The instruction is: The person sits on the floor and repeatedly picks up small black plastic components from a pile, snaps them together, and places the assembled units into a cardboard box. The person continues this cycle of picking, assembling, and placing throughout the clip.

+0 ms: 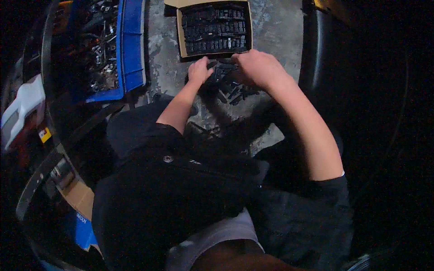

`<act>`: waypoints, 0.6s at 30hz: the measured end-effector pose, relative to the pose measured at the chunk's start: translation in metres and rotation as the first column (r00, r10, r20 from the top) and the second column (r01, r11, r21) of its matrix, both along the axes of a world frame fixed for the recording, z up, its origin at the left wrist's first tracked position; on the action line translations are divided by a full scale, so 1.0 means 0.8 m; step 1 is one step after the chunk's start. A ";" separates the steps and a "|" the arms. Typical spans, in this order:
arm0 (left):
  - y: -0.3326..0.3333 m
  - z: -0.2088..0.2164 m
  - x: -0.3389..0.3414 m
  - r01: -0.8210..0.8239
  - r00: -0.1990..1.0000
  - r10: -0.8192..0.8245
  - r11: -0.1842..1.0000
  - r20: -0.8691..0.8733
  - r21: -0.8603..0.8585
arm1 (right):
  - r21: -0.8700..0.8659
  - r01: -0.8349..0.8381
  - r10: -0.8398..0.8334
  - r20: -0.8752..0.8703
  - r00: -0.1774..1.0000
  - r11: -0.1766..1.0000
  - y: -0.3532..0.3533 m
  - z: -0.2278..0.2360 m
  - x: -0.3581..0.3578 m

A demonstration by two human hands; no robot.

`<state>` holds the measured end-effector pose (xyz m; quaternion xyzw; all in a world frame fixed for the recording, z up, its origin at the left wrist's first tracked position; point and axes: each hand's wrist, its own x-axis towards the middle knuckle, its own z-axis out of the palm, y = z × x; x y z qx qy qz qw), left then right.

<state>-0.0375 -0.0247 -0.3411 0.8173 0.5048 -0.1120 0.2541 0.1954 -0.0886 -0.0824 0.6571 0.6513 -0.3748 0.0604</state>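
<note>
A cardboard box (182, 34) holds several rows of small black parts (214, 29), packed close together. In front of it, a loose pile of similar black parts (226, 81) lies on the worn grey surface. My left hand (199, 72) is at the pile's left side, just below the box's near edge. Its thumb and forefinger are apart, with a dark gap between them. My right hand (258, 67) is bent over the pile's right side by the box's near right corner. Its fingers are curled with the tips together; whatever they hold is too dark to make out.
To the left stands a blue plastic bin (131, 58) with mixed metal pieces (106, 67) inside. A white plastic piece (25, 104) is at the far left. Lower left is a blue and brown carton (81, 217). A dark upright bar (318, 45) borders the surface's right side.
</note>
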 end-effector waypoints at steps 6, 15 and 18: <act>0.036 0.159 0.054 0.172 0.877 -0.188 0.982 0.442 0.077 | 0.131 0.076 -0.092 0.120 0.988 0.988 0.003 0.017 0.006; 0.031 0.347 0.029 0.062 0.631 -0.090 0.996 0.770 0.065 | 0.385 0.420 -0.111 -0.615 0.781 0.822 0.001 0.047 0.000; 0.025 0.351 0.032 0.067 0.515 -0.113 0.994 0.850 0.092 | 0.387 0.504 -0.143 -0.667 0.731 0.772 -0.016 0.044 -0.007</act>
